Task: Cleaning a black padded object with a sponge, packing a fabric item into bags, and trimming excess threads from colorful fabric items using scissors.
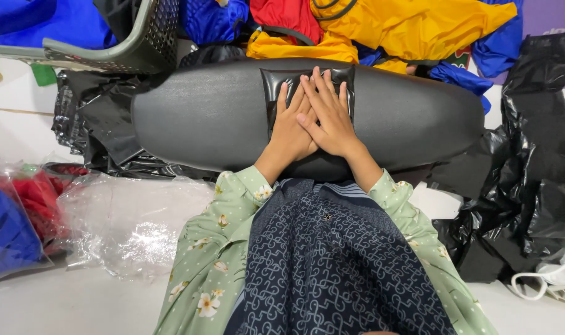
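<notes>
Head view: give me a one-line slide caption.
Left hand and right hand overlap, pressing a glossy black packet onto a black oval cushion.

black pouch [276, 84]: middle hidden under hands | basket [140, 43]: cut by top edge

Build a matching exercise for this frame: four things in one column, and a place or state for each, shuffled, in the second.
Things:
1. small glossy black packet
2. long matte black cushion
3. grey plastic basket
4. clear plastic bag

Places or states:
A. lying crumpled on the floor, lower left
B. pressed flat under both hands, right hand crossed over left hand
C. at the top left, with blue fabric beside it
D. stretched across the middle, carrying the packet

Pairs: 1-B, 2-D, 3-C, 4-A
</notes>
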